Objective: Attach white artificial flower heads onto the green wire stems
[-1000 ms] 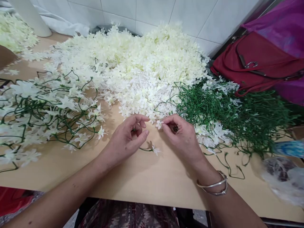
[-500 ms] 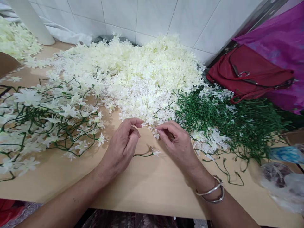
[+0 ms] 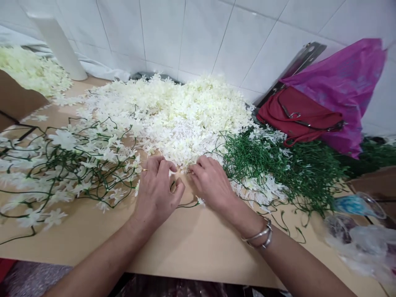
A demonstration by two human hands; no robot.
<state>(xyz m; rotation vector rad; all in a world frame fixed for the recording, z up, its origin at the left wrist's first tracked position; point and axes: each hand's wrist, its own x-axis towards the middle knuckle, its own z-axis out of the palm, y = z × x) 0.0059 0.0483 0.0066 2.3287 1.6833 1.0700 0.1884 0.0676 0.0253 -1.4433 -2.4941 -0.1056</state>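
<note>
My left hand (image 3: pixel 159 187) is at the front edge of a heap of loose white and cream flower heads (image 3: pixel 198 105). Its thumb stands apart from the curled fingers, and a bit of white shows by the fingertips. Close to its right, my right hand (image 3: pixel 212 181) has bent fingers at the same edge of the heap; what its fingertips hold, if anything, is hidden. A green stem with a small white flower (image 3: pixel 200 201) lies on the table (image 3: pixel 192 243) between the wrists.
Stemmed white flowers (image 3: pixel 74 161) spread at the left. Green stems (image 3: pixel 256 154) pile up at the right, before a red bag (image 3: pixel 303 113) and a purple plastic bag (image 3: pixel 346 90). Clear plastic bags (image 3: pixel 365 243) lie at the right edge. A white post (image 3: pixel 58 45) stands back left.
Both hands have reached forward to the heap's edge, and the left fingers have turned down toward it. The small flower at my right fingertips no longer shows clearly. The view has tilted up.
</note>
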